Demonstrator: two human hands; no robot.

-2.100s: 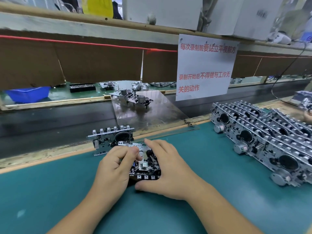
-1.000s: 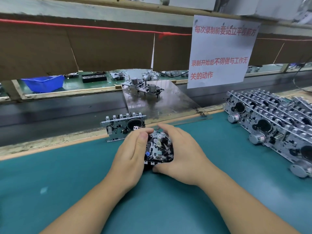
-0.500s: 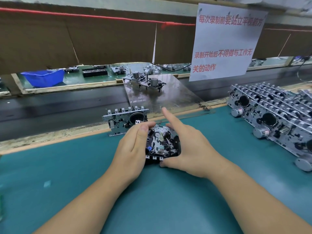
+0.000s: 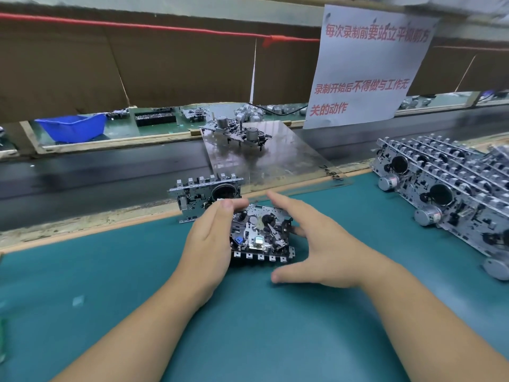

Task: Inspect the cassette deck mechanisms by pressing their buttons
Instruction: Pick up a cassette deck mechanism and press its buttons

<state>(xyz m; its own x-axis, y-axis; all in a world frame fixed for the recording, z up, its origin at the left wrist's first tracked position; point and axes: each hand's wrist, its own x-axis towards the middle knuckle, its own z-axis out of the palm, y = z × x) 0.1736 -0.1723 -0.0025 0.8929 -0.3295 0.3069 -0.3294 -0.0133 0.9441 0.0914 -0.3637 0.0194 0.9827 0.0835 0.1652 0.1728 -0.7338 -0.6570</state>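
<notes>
A cassette deck mechanism lies on the teal mat, its row of metal buttons facing me. My left hand grips its left edge, thumb lying along the far top corner; the other fingers are hidden. Just right of the mechanism, my right hand hovers with fingers spread, index pointing away and thumb low near the mat, holding nothing. A second mechanism stands upright just behind, at the mat's far edge.
Several mechanisms are stacked in rows at the right. A clear sheet bridges the dark conveyor belt, with another mechanism on it. A blue bin sits far left, a paper sign hangs above.
My right hand has let go of the mechanism and moved right, fingers spreading. The left hand keeps its hold on the left edge.
</notes>
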